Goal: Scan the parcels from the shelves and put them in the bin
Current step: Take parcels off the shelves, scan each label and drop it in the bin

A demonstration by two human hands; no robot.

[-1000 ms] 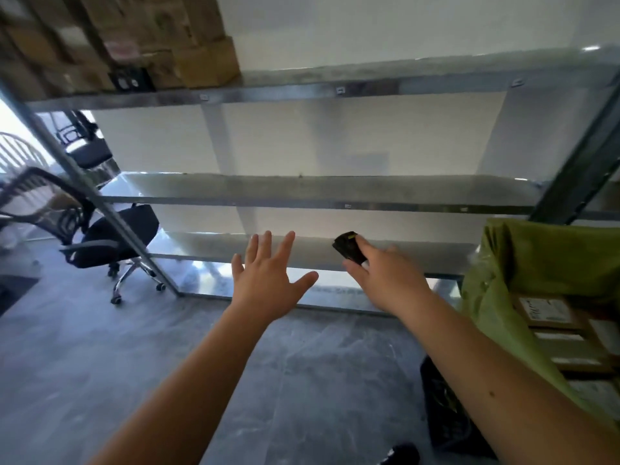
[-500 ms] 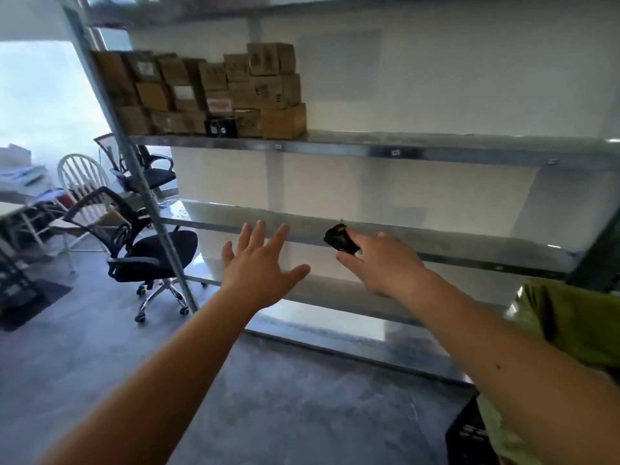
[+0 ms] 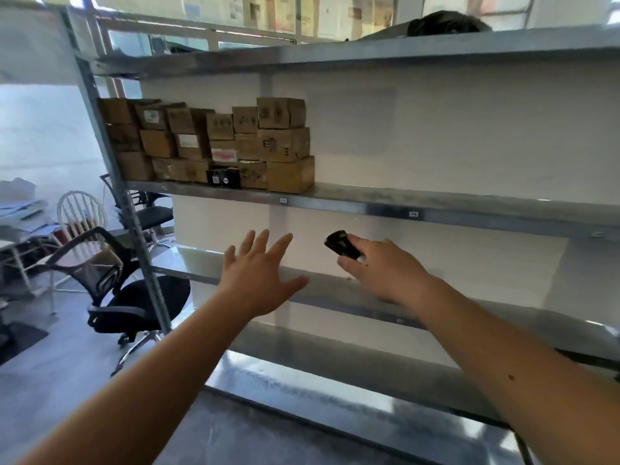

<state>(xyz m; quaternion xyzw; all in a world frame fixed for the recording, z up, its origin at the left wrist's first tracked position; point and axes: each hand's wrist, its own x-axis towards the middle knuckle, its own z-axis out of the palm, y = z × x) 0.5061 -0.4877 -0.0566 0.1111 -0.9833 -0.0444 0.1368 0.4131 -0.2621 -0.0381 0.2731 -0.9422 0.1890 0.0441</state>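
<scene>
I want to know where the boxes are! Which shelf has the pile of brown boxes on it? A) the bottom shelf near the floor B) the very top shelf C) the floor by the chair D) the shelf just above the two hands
D: the stacked brown boxes sit at the left end of the shelf just above the open left hand and the right hand.

My left hand [image 3: 260, 280] reaches out with spread fingers while my right hand [image 3: 379, 273] grips a small black scanner [image 3: 342, 245], both raised toward the metal shelf [image 3: 436, 204] whose far left end carries stacked cardboard parcels [image 3: 214, 142].
</scene>
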